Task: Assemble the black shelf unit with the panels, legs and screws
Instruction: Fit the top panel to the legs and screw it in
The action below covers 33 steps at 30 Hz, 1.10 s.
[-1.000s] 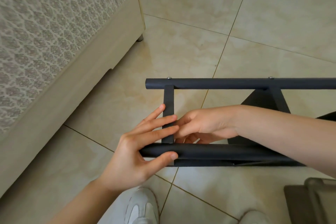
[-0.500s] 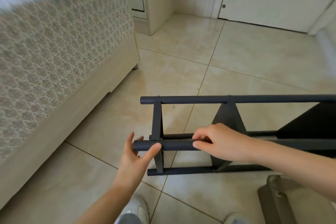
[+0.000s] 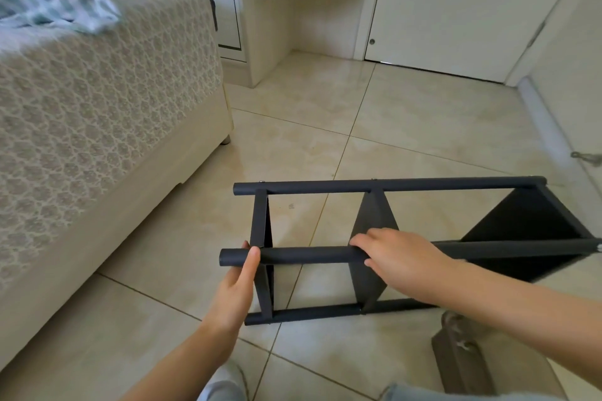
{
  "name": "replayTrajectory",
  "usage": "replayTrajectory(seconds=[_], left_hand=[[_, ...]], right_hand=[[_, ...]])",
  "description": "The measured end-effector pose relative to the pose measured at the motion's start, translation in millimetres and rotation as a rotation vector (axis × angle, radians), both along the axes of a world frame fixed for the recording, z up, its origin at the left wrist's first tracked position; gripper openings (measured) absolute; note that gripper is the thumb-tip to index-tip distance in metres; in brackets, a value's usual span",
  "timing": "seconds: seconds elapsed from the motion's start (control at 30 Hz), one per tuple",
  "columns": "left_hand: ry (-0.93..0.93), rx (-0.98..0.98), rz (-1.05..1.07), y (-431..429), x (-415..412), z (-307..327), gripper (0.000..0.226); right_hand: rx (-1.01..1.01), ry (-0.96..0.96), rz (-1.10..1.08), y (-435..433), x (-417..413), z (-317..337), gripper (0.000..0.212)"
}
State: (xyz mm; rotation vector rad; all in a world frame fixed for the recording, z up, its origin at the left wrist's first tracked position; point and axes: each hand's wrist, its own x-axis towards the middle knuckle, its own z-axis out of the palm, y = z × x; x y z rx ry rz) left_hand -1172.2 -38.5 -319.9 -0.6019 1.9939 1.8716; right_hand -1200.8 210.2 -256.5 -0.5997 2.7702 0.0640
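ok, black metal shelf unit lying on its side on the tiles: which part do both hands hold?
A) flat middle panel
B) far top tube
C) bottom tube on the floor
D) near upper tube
D: the left hand and the right hand both grip the near upper round black tube. The far top tube is untouched.

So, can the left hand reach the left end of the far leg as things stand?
Probably yes: the left hand holds the near leg, and only open floor lies between it and the far leg.
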Motion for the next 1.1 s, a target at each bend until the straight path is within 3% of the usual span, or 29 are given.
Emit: replayTrajectory(seconds=[0.2, 0.43, 0.53, 0.73, 1.1], left_hand=[[0.108, 0.036, 0.003, 7.2, -7.5, 14.4, 0.084], [0.284, 0.021, 0.03, 8.1, -41.4, 69.9, 0.06], [0.359, -0.014, -0.008, 9.0, -55.7, 106.6, 0.033], [0.523, -0.151, -0.008, 12.6, -86.2, 179.5, 0.045], [0.812, -0.372, -0.172, 24.3, -108.0, 288.5, 0.018]], right_hand=[[0.021, 0.075, 0.019, 0.3, -1.7, 4.5, 0.042], [-0.099, 0.21, -0.081, -0.9, -15.2, 43.3, 0.049], [-0.233, 0.204, -0.167, -0.8, -26.1, 63.5, 0.046], [-0.475, 0.257, -0.22, 0.6, -47.6, 99.3, 0.039], [-0.847, 0.216, -0.326, -11.1, -45.6, 147.7, 0.04]])
